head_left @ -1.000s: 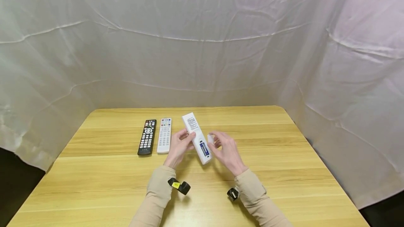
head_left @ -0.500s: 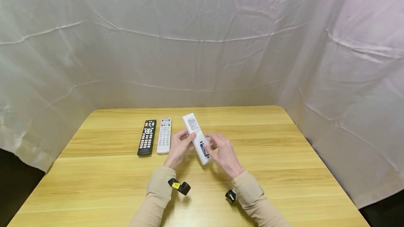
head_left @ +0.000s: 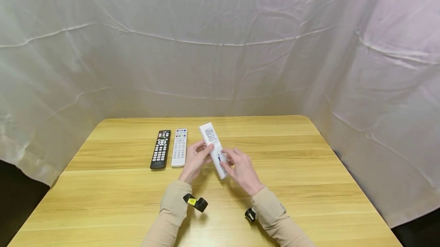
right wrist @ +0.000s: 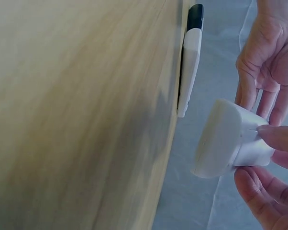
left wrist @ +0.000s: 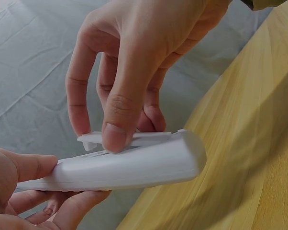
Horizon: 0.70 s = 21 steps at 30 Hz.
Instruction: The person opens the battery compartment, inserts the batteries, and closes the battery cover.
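Note:
My left hand (head_left: 195,159) holds a white remote control (head_left: 210,136) by its side, thumb on the back and fingers beneath. The remote is tilted, its printed back facing up. My right hand (head_left: 242,168) pinches a small white battery cover (left wrist: 151,139) between thumb and fingers, over the compartment near the remote's lower end. In the left wrist view, the cover's far end sits at the remote's end while its near end stands slightly raised. A sliver of blue battery (head_left: 219,159) shows beside the cover; the rest is hidden.
To the left of my hands lie a black remote (head_left: 160,149) and another white remote (head_left: 179,147), side by side with buttons up. The wooden table (head_left: 103,201) ends at a grey cloth curtain (head_left: 206,67) behind and at the sides.
My right hand has moved left with the battery cover, bringing it from beside the remote onto the compartment. The batteries, visible before, are now mostly covered. My left hand keeps its grip.

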Each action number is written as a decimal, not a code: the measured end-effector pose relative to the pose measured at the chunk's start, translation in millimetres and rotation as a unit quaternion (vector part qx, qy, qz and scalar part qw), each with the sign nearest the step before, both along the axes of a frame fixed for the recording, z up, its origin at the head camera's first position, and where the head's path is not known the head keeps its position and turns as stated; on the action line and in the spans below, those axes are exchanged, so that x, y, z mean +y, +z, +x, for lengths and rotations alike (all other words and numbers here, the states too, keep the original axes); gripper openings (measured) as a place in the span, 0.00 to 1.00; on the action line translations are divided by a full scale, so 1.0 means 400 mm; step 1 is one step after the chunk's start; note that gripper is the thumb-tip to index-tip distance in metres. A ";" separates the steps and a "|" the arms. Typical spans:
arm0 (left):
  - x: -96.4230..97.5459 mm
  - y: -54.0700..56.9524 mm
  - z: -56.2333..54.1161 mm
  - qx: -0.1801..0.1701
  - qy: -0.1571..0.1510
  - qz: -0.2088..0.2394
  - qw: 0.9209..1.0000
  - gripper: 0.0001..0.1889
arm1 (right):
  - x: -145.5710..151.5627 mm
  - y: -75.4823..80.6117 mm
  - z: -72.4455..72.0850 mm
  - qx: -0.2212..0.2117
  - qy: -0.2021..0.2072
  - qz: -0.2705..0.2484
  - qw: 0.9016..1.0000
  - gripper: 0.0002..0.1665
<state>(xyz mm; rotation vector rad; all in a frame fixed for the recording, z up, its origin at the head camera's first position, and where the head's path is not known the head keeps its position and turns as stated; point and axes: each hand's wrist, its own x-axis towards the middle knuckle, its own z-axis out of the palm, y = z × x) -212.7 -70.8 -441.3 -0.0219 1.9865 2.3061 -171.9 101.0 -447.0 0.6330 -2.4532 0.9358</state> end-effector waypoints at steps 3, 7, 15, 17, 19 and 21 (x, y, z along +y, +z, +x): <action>0.000 0.000 0.000 0.000 0.001 0.001 1.000 0.22 | 0.001 -0.002 -0.001 0.003 0.002 0.010 1.000 0.23; -0.001 0.001 -0.001 -0.001 -0.001 0.002 1.000 0.22 | 0.002 0.001 0.000 0.002 0.009 0.011 1.000 0.23; -0.003 0.002 -0.001 -0.002 -0.006 0.004 1.000 0.23 | 0.008 0.010 0.000 -0.026 0.019 0.015 0.999 0.23; -0.003 0.003 -0.001 -0.001 -0.007 0.003 1.000 0.23 | 0.009 0.011 0.000 -0.028 0.022 0.020 0.999 0.22; -0.004 0.002 -0.001 -0.001 -0.008 0.002 1.000 0.23 | 0.011 0.012 0.000 -0.027 0.025 0.023 0.999 0.21; -0.004 0.001 -0.002 0.000 -0.009 0.002 1.000 0.23 | 0.012 0.013 0.001 -0.026 0.028 0.026 0.999 0.21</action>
